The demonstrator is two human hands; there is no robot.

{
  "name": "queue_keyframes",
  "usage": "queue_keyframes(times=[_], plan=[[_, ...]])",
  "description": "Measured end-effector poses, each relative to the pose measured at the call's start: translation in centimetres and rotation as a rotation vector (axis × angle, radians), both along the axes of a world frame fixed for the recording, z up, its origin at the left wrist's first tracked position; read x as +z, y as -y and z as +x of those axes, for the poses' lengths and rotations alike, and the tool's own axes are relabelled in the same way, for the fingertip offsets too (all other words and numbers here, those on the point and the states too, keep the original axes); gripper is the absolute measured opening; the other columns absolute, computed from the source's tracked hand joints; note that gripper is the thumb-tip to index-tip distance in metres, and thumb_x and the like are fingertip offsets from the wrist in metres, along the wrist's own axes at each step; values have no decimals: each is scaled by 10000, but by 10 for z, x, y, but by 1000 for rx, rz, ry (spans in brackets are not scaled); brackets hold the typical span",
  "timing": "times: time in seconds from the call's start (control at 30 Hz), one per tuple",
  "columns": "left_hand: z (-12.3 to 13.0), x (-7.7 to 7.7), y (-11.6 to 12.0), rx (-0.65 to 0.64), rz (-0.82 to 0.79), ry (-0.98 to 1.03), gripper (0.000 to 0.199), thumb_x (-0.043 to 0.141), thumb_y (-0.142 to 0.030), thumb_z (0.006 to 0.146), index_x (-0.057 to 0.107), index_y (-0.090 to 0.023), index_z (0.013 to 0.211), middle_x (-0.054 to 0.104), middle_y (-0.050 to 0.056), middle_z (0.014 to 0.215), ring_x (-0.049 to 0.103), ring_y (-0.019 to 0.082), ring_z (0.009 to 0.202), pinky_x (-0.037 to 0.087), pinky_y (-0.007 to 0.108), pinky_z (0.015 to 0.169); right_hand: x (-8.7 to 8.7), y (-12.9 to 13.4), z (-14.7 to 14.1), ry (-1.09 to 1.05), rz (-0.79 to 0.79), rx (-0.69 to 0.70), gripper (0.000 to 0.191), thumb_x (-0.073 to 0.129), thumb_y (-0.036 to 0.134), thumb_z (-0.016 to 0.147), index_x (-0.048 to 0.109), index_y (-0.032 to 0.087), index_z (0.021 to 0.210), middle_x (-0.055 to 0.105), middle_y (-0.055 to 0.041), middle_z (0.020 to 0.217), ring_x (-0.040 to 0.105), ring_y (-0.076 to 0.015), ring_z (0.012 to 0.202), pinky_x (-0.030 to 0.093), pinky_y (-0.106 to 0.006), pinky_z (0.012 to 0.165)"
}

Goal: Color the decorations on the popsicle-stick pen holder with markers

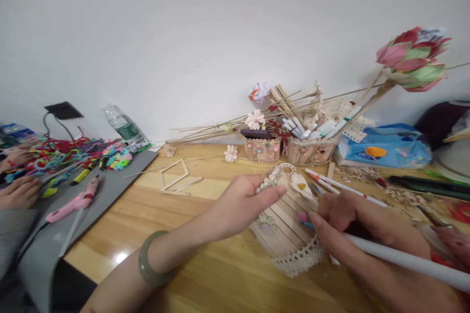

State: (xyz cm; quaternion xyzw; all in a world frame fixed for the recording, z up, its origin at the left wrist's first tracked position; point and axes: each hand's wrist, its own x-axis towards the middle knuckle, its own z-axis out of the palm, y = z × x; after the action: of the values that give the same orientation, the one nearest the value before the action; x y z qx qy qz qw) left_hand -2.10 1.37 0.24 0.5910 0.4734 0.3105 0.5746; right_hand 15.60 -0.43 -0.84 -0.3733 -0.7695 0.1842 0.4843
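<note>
A panel of wooden sticks (284,222) is tilted above the table, with lace along its lower edge, beads at its top, a white flower with a yellow centre (301,186) and a green flower drawn or stuck on the left. My left hand (240,205) pinches the beaded top end between thumb and fingers. A white pen (404,257) lies in my right hand (367,239), whose fingers are closed round it. The blue pen tip is at the panel's right side, beside a small pink spot (302,216).
Behind stand two stick baskets (262,150) (312,151) with pens and dried stems. A blue tissue pack (382,146) and wood shavings lie right. Left are loose sticks (176,176), a pink glue gun (75,203), a bottle (125,124) and another person's hands (20,193).
</note>
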Motion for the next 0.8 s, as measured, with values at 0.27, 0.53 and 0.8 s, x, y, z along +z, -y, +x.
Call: queue_keyframes(times=[0.27, 0.53, 0.8], plan=[[0, 1, 0, 1, -12, -37, 320, 526, -450, 798, 565, -133, 784, 517, -1, 707, 452, 103, 637, 375, 210, 578, -2, -1, 1, 37, -37, -4, 288, 517, 184, 778, 320, 244, 577, 415, 81, 480, 382, -98, 398, 329, -197, 364], [2, 4, 1, -3, -9, -16, 267, 506, -391, 818, 542, -134, 754, 507, -5, 694, 438, 88, 612, 375, 199, 565, -6, 1, 6, 66, -75, 1, 298, 513, 218, 810, 325, 244, 580, 400, 84, 474, 371, -98, 402, 315, -205, 373], [0, 1, 0, 2, -18, -21, 290, 519, -425, 801, 537, -139, 762, 509, -1, 695, 459, 104, 635, 389, 220, 591, -5, 0, 1, 37, -61, 16, 278, 507, 197, 814, 337, 244, 598, 411, 82, 502, 373, -93, 427, 323, -198, 396]])
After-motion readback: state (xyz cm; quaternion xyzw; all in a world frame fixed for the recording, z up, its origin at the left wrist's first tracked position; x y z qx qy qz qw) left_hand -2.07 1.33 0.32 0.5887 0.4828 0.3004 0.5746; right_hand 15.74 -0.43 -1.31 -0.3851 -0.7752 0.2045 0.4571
